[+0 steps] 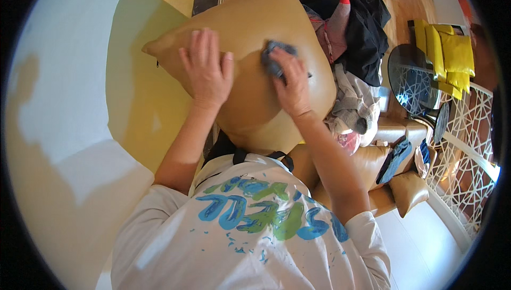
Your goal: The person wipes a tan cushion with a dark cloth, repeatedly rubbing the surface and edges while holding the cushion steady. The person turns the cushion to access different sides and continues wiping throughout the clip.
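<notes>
A large tan leather-like cushion (247, 22) lies tilted in front of me, its corners pointing away and to the left. My left hand (207, 66) rests flat on its left part with the fingers spread, holding nothing. On the right part of the cushion, my right hand (291, 78) presses a crumpled dark grey cloth (275, 56) against the surface; hand and cloth are slightly blurred. A small zipper pull hangs at the cushion's left edge.
Right of the cushion lie a black garment (365, 30), a pinkish knit garment (337, 30) and grey-beige clothes (351, 98). Beyond are a round glass table (411, 74), a yellow armchair (459, 56) and a tan sofa (369, 162) with clothes and a small cushion (409, 192). A pale wall (68, 90) stands left.
</notes>
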